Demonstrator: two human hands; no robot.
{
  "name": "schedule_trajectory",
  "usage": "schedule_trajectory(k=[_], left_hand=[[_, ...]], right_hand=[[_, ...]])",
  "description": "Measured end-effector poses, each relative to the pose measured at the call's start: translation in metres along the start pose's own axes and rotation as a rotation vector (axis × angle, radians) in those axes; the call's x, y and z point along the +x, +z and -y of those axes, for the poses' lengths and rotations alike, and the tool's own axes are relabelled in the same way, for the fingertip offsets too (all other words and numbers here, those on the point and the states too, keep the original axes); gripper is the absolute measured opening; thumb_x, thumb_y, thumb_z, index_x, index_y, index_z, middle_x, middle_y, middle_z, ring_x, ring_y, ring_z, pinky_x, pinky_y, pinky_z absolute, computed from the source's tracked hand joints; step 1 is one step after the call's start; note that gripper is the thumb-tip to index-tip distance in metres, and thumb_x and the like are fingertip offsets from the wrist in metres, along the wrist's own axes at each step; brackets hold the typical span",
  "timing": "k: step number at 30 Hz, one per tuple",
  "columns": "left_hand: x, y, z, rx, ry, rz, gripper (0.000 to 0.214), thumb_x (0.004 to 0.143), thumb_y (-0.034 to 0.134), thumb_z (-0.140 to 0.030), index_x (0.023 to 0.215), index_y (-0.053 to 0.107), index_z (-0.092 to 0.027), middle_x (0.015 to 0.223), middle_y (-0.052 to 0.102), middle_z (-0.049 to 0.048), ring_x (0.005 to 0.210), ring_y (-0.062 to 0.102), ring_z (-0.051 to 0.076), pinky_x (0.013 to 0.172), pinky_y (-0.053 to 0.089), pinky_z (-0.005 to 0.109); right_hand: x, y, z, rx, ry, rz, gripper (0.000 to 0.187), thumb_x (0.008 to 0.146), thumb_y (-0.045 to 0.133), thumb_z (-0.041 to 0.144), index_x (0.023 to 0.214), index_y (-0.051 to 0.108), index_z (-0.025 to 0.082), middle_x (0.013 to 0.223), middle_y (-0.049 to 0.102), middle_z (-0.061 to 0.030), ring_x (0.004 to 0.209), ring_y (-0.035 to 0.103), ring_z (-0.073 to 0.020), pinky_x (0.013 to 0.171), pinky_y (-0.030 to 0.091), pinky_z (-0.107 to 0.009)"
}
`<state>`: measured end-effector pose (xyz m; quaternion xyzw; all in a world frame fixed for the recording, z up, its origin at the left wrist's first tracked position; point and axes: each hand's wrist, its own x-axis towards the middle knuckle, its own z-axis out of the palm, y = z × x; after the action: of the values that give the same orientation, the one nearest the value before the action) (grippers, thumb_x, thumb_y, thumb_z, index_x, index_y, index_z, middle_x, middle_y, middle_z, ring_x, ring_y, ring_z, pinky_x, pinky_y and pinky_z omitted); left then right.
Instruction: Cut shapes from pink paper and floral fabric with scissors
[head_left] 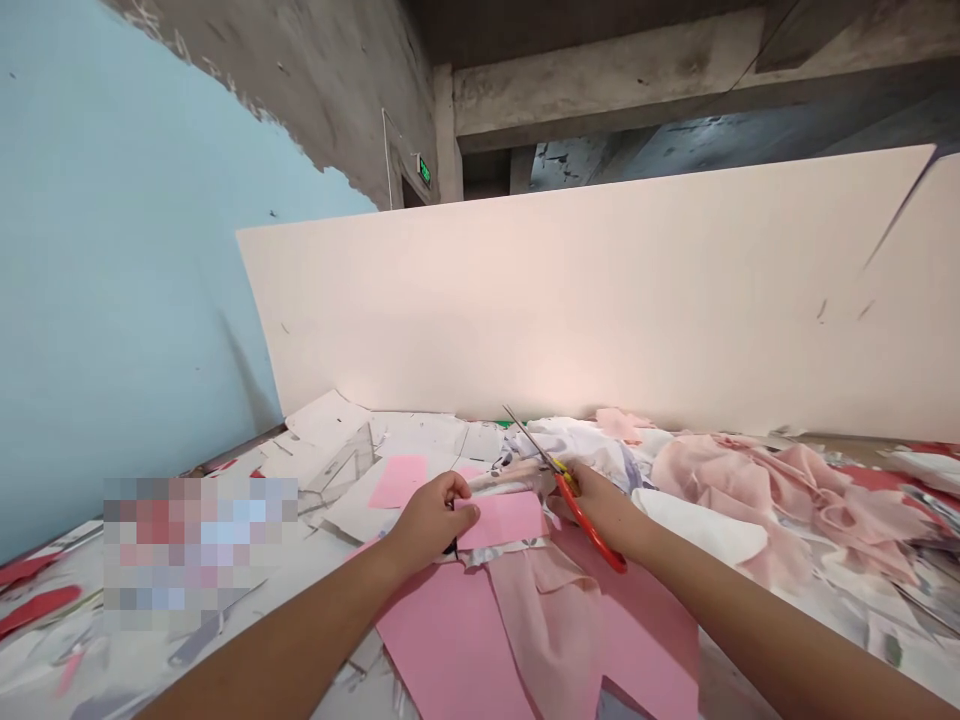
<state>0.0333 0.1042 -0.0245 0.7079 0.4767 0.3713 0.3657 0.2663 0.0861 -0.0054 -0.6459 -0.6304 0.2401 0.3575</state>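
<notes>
When the cloth bunches under the card, we'd watch those edges

While our left hand (431, 515) has its fingers pinched, thumb on top, over the nine o'clock end of a small pink card (499, 520), our right hand (600, 508) sits at three o'clock with fingers wrapped around the red-handled scissors (579, 512). The blades poke toward eleven o'clock, past the card's far edge. How wide apart they are, we honestly can't tell.

The card's pretty much middle of the view, on top of a floral cloth (517, 548) that peeks out along its six o'clock edge. A plain pink cloth (555, 625) trails off toward five.

So what could bite us? Mostly slip, we reckon: only one end looks pinned, so any tug on the loose cloth could skew the card, and a cut made along it would go crooked. Folds tucked underneath might get snipped too. The big pink sheet (457, 640) below could also get nicked if the lower blade dips. And that pale pink heap (787, 490) out at three o'clock could snag our forearm.
</notes>
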Motion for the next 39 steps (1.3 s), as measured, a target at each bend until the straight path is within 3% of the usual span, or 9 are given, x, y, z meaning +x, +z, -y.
schedule_trajectory(k=[10,15,23,29,39], left_hand=[[-0.003,0.008,0.001,-0.105,-0.001,-0.024,0.021,0.067,0.058,-0.035,0.077,0.047,-0.019,0.059,0.041,-0.0065,0.050,0.036,0.008,0.047,0.031,0.019],[-0.004,0.009,0.004,-0.072,-0.006,-0.027,0.022,0.068,0.057,-0.036,0.080,0.049,-0.020,0.060,0.040,-0.0064,0.050,0.036,0.008,0.046,0.032,0.019],[-0.008,0.012,0.000,-0.105,0.004,0.006,0.021,0.068,0.058,-0.035,0.081,0.052,-0.019,0.060,0.042,-0.0051,0.052,0.038,0.008,0.046,0.034,0.019],[-0.006,0.010,-0.003,-0.154,0.022,0.034,0.020,0.071,0.055,-0.037,0.077,0.056,-0.018,0.065,0.046,-0.0029,0.053,0.042,0.008,0.050,0.037,0.021],[0.001,-0.003,-0.012,-0.211,-0.004,-0.209,0.014,0.072,0.050,-0.033,0.076,0.050,-0.020,0.063,0.045,-0.0044,0.047,0.038,0.007,0.044,0.031,0.020]], right_hand=[[0.002,0.015,-0.013,0.133,0.003,-0.007,0.030,0.067,0.055,0.045,0.079,0.049,0.018,0.083,0.061,-0.0044,0.079,0.055,-0.0213,0.066,0.040,-0.029],[-0.001,0.013,-0.011,0.225,-0.010,-0.021,0.026,0.068,0.055,0.043,0.078,0.048,0.019,0.074,0.058,-0.0011,0.072,0.053,-0.0174,0.062,0.039,-0.026],[-0.005,0.023,-0.008,0.289,0.020,-0.018,0.029,0.052,0.068,0.026,0.067,0.044,0.020,0.059,0.049,0.0057,0.054,0.047,-0.0113,0.050,0.036,-0.022],[-0.004,0.027,-0.011,0.367,0.039,-0.089,0.033,0.055,0.064,0.024,0.079,0.042,0.021,0.062,0.047,0.0060,0.055,0.048,-0.0118,0.052,0.039,-0.023],[-0.005,0.029,-0.016,0.394,0.009,-0.181,0.033,0.060,0.065,0.032,0.082,0.043,0.021,0.067,0.051,0.0037,0.062,0.049,-0.0142,0.059,0.040,-0.026]])
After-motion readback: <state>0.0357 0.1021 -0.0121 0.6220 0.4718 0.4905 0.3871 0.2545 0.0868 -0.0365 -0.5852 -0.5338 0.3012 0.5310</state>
